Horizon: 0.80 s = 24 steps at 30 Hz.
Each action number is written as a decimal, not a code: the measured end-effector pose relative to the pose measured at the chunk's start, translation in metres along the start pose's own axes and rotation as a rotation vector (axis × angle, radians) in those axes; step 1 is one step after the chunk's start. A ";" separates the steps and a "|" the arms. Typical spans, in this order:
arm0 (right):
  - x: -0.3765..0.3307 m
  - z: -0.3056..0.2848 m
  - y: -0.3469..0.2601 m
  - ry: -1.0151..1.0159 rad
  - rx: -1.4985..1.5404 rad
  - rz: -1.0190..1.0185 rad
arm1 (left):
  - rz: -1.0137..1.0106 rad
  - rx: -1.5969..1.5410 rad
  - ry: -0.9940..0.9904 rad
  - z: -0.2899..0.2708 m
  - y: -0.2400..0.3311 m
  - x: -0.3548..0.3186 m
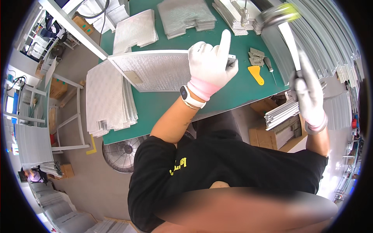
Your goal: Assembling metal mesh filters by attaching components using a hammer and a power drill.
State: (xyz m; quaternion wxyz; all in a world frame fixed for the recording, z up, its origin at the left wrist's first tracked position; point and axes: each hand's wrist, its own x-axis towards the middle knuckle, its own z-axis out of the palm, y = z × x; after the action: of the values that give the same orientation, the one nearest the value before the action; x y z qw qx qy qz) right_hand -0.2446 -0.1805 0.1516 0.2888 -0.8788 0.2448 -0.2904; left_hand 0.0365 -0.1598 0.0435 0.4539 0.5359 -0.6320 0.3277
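Note:
My left hand [211, 66], in a white glove with a pink cuff, presses on the right end of a framed metal mesh filter panel [155, 70] lying on the green table [163, 108]; its index finger points up. My right hand [309, 93], also gloved, is raised at the right and grips the handle of a mallet whose blurred head [279, 13] is up near the top edge. A small tan plate [133, 77] lies on the left part of the panel.
Stacks of mesh sheets lie at the table's left [108, 101] and back [186, 15]. A yellow scraper [256, 74], small metal clips [256, 56] and a screwdriver [270, 66] sit right of the panel. Long metal strips [322, 35] fill the right side. A fan [122, 153] stands on the floor.

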 end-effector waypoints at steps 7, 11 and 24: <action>0.002 0.010 0.014 -0.149 -0.503 0.054 | -0.012 -0.019 -0.017 -0.002 0.004 0.000; -0.006 0.006 0.007 0.161 -0.278 0.046 | -0.022 -0.033 0.001 -0.005 0.005 -0.001; -0.015 0.107 0.161 -0.311 -0.464 0.397 | 0.028 -0.058 -0.023 -0.018 0.012 -0.014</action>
State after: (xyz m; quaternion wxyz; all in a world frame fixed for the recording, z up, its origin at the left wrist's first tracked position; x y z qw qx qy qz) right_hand -0.2281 -0.2470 -0.0301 0.1661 -0.8900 0.4238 -0.0278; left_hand 0.0294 -0.1359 0.0377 0.4574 0.5175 -0.6538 0.3091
